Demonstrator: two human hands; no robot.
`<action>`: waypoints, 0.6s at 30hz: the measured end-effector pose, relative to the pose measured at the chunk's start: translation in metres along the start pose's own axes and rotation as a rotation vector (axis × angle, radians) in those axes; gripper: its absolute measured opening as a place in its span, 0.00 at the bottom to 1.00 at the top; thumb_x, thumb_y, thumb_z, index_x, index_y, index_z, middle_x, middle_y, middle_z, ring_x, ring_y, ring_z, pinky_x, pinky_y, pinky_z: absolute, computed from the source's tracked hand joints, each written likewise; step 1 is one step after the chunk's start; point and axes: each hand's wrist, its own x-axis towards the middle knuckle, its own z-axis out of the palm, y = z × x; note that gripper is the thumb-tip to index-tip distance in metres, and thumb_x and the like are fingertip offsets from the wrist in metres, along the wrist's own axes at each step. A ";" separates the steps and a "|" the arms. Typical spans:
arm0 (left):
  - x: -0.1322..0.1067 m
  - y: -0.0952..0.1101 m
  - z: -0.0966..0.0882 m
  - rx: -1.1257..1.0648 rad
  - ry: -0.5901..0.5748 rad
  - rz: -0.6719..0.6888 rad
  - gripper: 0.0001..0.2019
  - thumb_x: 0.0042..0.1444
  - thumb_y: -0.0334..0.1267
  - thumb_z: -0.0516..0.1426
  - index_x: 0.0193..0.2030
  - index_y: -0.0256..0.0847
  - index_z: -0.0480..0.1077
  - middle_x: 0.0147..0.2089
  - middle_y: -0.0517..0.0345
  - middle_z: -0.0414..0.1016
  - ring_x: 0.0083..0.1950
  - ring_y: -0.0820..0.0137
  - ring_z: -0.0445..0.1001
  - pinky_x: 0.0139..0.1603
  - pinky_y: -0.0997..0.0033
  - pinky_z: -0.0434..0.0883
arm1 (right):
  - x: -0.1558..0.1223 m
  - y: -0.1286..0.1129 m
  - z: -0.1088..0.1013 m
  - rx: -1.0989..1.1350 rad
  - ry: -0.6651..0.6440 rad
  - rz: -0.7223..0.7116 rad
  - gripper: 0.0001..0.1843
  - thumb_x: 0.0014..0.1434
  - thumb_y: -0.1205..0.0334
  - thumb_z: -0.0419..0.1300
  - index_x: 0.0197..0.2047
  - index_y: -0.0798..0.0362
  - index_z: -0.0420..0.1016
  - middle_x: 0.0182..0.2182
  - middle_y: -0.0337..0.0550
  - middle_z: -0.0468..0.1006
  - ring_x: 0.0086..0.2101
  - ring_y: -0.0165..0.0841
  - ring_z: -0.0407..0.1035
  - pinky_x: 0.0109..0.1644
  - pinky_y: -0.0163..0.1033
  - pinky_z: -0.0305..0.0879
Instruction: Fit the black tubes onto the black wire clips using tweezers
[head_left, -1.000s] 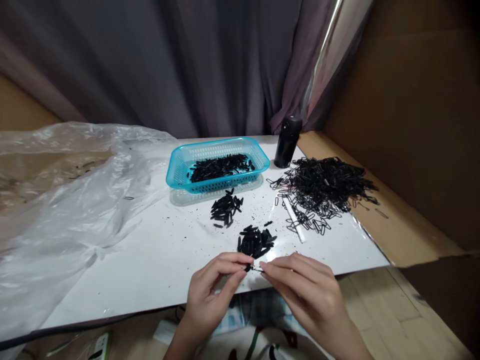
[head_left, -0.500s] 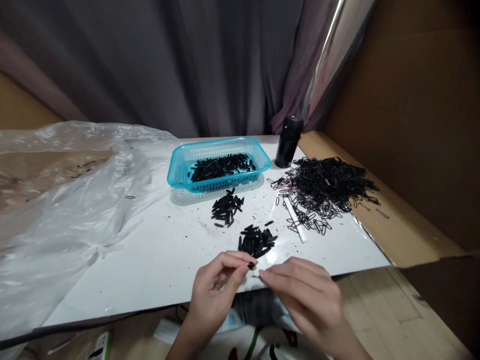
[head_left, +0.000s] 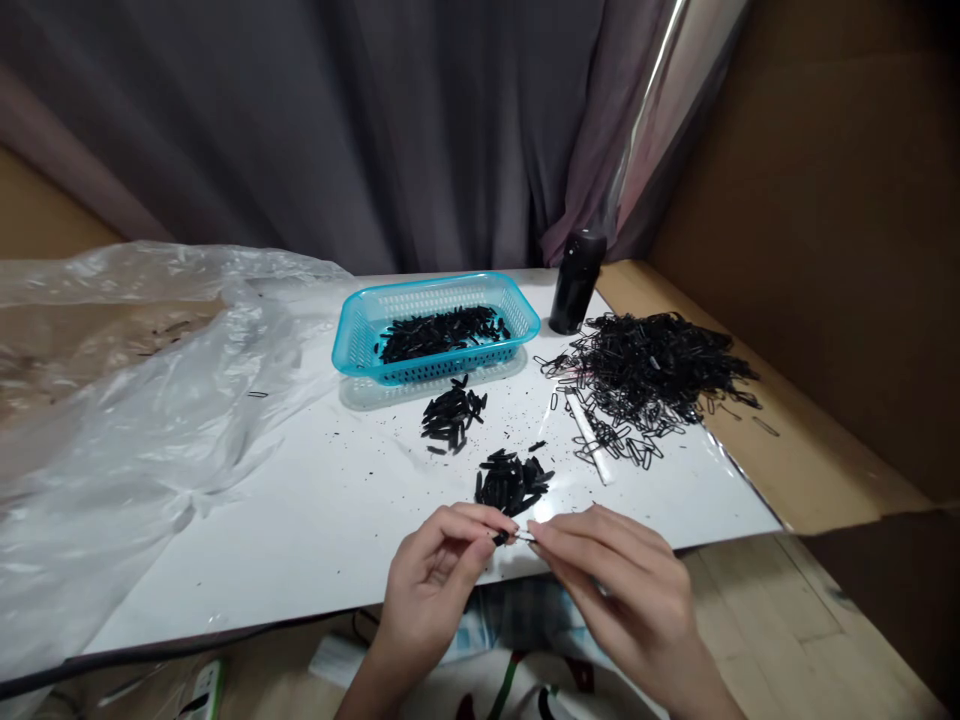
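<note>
A light-blue, rectangular plastic basket with perforated sides (head_left: 435,377) stands on the white, glossy desk (head_left: 300,520), with a heap of slim black elongated pieces (head_left: 442,335) lying inside it. Well in front of the basket, at the desk's near edge, the left hand (head_left: 431,570) has its grip narrow, thumb and fingers pinched on a small black piece (head_left: 500,538). The right hand (head_left: 619,575), in front of the basket and farther to the right, also has a narrow grip, its fingertips closed on one end of a thin, wire-like loop (head_left: 524,537); the other end meets the small black piece, though the joint is too small to make out.

Just in front of the basket lies a small black pile of slim pieces (head_left: 452,415); a second, denser black pile (head_left: 512,482) sits nearer the hands. To the basket's right spreads a large tangle of thin black elongated loops (head_left: 652,365), with a flat white strip (head_left: 591,440) at its near left side. By the basket's far right corner stands an upright black cylindrical container (head_left: 577,285), bearing a pale mark too small to read. Crumpled clear plastic sheeting (head_left: 150,480) covers the desk left of the basket, and a dark grey-purple fabric curtain (head_left: 420,130) hangs behind it.
</note>
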 end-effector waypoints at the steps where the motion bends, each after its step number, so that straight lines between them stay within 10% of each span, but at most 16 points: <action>1: 0.000 0.000 0.000 0.009 -0.002 0.009 0.06 0.66 0.30 0.58 0.38 0.41 0.74 0.42 0.54 0.82 0.42 0.72 0.80 0.39 0.81 0.76 | 0.000 0.000 -0.001 -0.004 -0.008 -0.007 0.18 0.65 0.77 0.58 0.55 0.54 0.75 0.42 0.44 0.82 0.38 0.32 0.74 0.40 0.41 0.73; 18: 0.002 0.005 -0.003 0.229 -0.035 0.084 0.09 0.63 0.24 0.58 0.38 0.43 0.74 0.43 0.57 0.82 0.45 0.73 0.81 0.43 0.83 0.77 | 0.001 -0.002 -0.006 -0.050 -0.094 0.021 0.15 0.66 0.75 0.57 0.53 0.53 0.75 0.41 0.44 0.82 0.39 0.34 0.76 0.41 0.40 0.74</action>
